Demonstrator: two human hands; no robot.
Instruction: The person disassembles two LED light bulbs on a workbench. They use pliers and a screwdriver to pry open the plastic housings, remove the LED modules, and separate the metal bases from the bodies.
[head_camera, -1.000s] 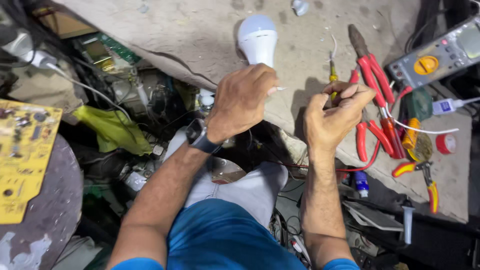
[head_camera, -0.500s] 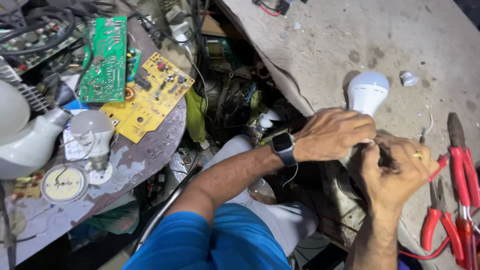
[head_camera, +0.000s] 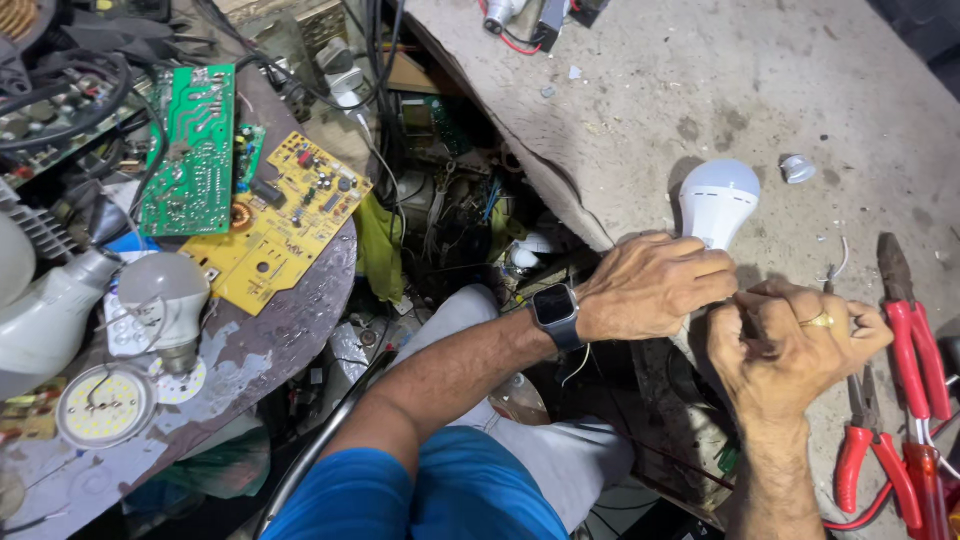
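Head view: left hand grips the base of the white LED bulb at centre right on the grey bench; right hand is clenched against it, contents hidden. Looks like base work in hand, so next wants a steady hold; red pliers lie just right.

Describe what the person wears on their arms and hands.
The arms are bare below short blue sleeves. The left hand has a dark smartwatch with a square screen and black strap at the wrist. The right hand wears a gold ring on one finger. No gloves.
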